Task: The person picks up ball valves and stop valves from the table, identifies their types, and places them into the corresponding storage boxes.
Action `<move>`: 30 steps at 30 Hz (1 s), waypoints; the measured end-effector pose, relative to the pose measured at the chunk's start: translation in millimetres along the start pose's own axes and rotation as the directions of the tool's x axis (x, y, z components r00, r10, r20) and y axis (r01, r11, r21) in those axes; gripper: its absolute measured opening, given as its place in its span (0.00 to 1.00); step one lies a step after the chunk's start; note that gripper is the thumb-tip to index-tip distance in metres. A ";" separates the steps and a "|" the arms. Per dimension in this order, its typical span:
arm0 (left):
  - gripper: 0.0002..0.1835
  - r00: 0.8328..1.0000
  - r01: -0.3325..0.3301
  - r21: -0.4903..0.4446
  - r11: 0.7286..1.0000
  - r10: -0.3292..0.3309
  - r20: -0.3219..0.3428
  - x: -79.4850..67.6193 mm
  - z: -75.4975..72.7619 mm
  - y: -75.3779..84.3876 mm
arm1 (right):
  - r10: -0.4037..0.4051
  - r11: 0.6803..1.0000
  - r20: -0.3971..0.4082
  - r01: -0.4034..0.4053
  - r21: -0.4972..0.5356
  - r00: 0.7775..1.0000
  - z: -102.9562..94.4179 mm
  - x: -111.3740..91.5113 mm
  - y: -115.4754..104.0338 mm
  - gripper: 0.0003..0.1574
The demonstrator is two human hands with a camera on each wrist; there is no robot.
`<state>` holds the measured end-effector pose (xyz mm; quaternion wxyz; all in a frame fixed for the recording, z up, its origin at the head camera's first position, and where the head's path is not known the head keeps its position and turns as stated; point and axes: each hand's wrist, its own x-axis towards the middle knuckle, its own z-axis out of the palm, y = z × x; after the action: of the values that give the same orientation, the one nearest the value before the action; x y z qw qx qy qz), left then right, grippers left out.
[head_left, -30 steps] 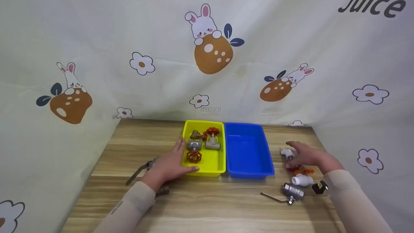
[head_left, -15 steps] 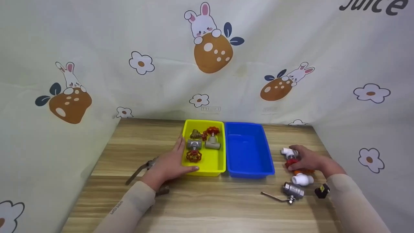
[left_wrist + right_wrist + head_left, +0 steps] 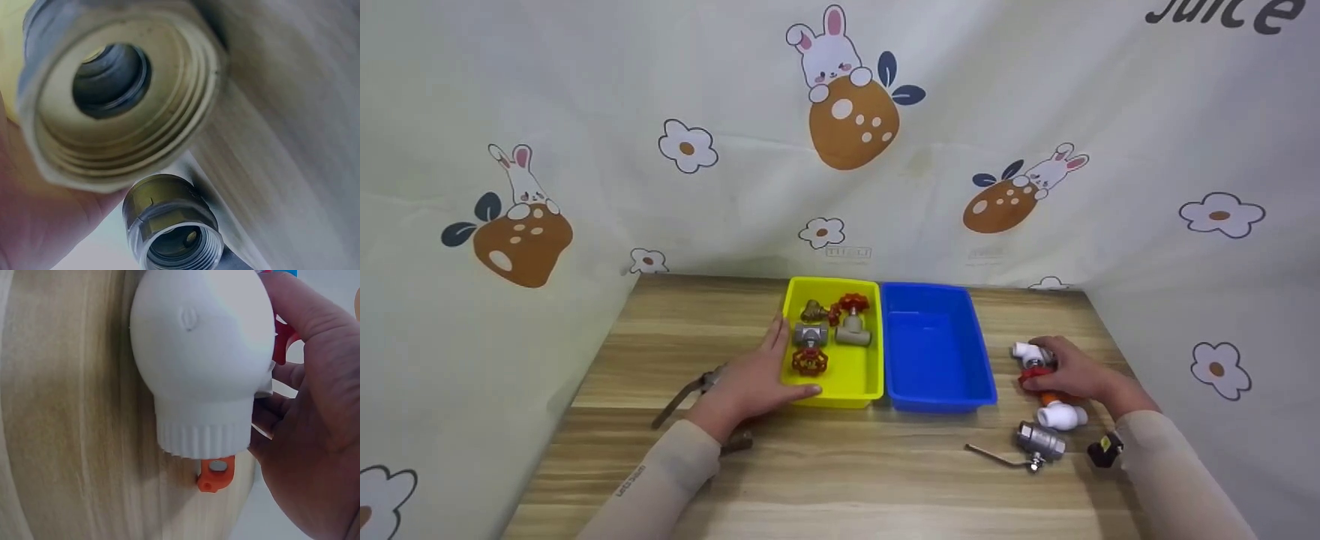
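My right hand grips a white plastic gate valve by its red handwheel, at the right of the table. Right below it lies a white ball valve with an orange handle; it fills much of the right wrist view. With fingers straight along the left wall and thumb over the near rim, my left hand rests on the yellow bin. Several red-wheeled valves, among them a grey one, lie inside. Threaded metal valve ends show close beside the left hand.
A blue bin stands against the yellow one. Nearer me on the right lies a steel ball valve with a long lever. Partly under the left arm are metal valves, one with a lever. A printed curtain surrounds the table.
My right hand has come down onto the white gate valve, its fingers closing round the red handwheel. My left hand and both bins have stayed put.
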<state>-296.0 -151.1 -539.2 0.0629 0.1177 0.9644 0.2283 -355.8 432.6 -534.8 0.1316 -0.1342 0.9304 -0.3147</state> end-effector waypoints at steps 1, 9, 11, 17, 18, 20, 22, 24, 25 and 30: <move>0.74 1.000 0.000 -0.003 1.000 0.000 0.001 0.1 0.0 -0.1 | -0.005 1.000 -0.008 0.005 0.003 1.000 0.8 0.2 0.0 0.55; 0.74 1.000 -0.003 -0.015 1.000 0.003 0.003 0.7 1.7 -1.9 | -0.009 1.000 -0.043 0.009 0.004 0.999 4.5 -0.9 -2.4 0.52; 0.74 1.000 0.003 -0.019 1.000 -0.003 0.006 0.7 1.8 -1.9 | -0.004 1.000 -0.046 0.004 0.001 0.999 4.9 -1.3 -3.0 0.52; 0.75 1.000 0.017 -0.022 1.000 -0.016 0.011 0.6 0.9 -1.2 | 0.000 0.999 -0.050 -0.002 -0.034 0.999 5.2 -0.5 -4.7 0.52; 0.75 1.000 0.017 -0.022 1.000 -0.016 0.011 0.4 0.6 -0.9 | 0.002 0.999 -0.052 -0.004 -0.038 0.999 5.3 -0.4 -5.0 0.52; 0.75 1.000 0.016 -0.019 1.000 -0.016 0.013 0.0 0.1 -0.5 | 0.004 0.999 -0.053 -0.007 -0.044 0.999 5.6 -0.1 -5.5 0.52; 0.75 1.000 0.014 -0.015 1.000 -0.014 0.013 0.1 -0.1 -0.5 | -0.001 0.999 -0.059 -0.001 -0.042 0.998 5.9 0.3 -5.3 0.51; 0.75 1.000 0.011 -0.009 1.000 -0.011 0.012 -0.1 -0.2 -0.5 | -0.011 0.999 -0.067 0.008 -0.037 0.998 6.4 1.2 -5.3 0.50; 0.75 1.000 0.010 -0.005 1.000 -0.010 0.011 0.1 0.0 -0.7 | -0.014 0.999 -0.071 0.012 -0.036 0.997 6.7 1.6 -5.1 0.49; 0.75 1.000 0.009 -0.010 1.000 -0.009 0.007 0.2 0.4 -0.8 | -0.010 0.998 -0.093 0.005 -0.059 0.996 9.2 2.9 -4.2 0.48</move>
<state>-296.3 -151.5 -539.9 0.0680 0.1140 0.9635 0.2326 -354.8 423.3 -539.7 0.0830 -0.1267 0.9439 -0.2935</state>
